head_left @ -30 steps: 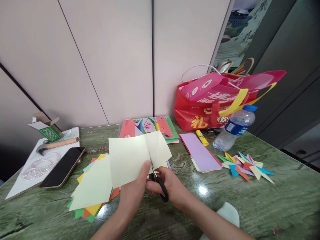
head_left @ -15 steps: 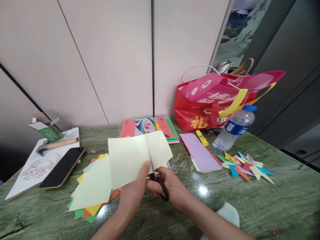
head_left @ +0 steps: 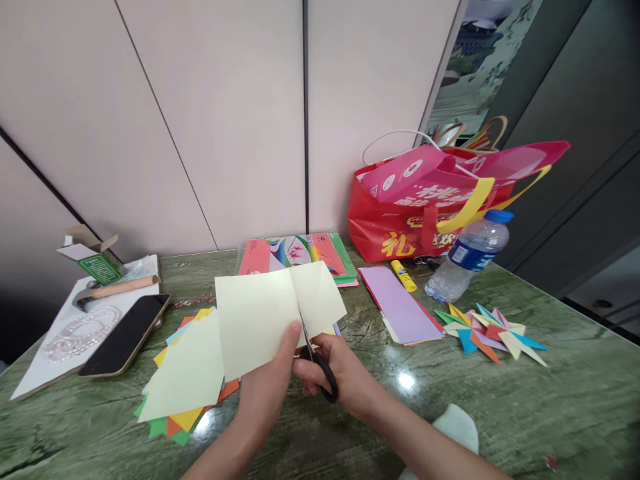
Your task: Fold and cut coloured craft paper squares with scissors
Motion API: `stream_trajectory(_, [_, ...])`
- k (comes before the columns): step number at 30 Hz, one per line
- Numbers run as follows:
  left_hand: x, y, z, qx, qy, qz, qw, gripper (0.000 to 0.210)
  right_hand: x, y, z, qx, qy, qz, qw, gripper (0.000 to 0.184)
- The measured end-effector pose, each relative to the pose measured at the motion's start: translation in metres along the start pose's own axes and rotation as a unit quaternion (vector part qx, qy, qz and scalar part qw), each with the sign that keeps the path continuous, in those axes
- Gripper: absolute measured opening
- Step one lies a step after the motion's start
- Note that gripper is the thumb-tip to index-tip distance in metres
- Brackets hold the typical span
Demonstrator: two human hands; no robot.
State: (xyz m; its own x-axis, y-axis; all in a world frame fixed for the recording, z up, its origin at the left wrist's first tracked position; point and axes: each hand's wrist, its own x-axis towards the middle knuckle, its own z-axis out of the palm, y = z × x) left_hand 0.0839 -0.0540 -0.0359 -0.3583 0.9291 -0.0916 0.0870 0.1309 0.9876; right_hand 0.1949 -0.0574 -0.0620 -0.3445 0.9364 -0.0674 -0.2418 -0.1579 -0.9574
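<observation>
My left hand (head_left: 273,373) grips a pale yellow sheet of paper (head_left: 255,320) near its lower edge, thumb on top. Black-handled scissors (head_left: 324,375) are in my right hand (head_left: 340,373), fingers through the loops. Their blades lie along a slit between the wide left part of the sheet and a narrower right part, which bends away. Under and left of the sheet is a fanned stack of coloured paper squares (head_left: 183,377), a pale yellow one on top. Right of my hands lies a pile of purple paper strips (head_left: 400,303) with other colours beneath.
Behind the sheet lies a coloured paper pack (head_left: 300,253). A yellow glue stick (head_left: 404,276), water bottle (head_left: 467,257), red bag (head_left: 390,227) and folded paper stars (head_left: 493,332) are to the right. Leftward are a phone (head_left: 125,333), hammer (head_left: 117,289), beads (head_left: 83,333) and small green box (head_left: 100,265).
Almost nothing differs. The sheet's right part has shifted very slightly outward; both hands and the scissors keep nearly the same place.
</observation>
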Motion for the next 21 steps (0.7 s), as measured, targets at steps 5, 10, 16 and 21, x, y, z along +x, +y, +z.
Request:
stream_trajectory(5, [0.0,0.0,0.0,-0.002,-0.009,0.013,1.0,0.041,0.0,0.0,0.0,0.006,0.0,0.005,1.0,0.042])
stream_trajectory(10, [-0.001,0.0,0.001,-0.02,-0.012,0.005,1.0,0.042,0.0,0.001,0.0,0.01,-0.005,0.001,1.0,0.044])
stream_trajectory(16, [-0.006,0.004,0.006,-0.118,-0.012,-0.055,0.991,0.049,0.001,0.002,-0.001,0.009,-0.002,-0.006,1.0,0.043])
stream_trajectory(21, [-0.014,0.01,0.009,-0.177,-0.081,-0.131,0.972,0.043,0.001,0.0,-0.001,-0.01,-0.006,-0.014,1.0,0.045])
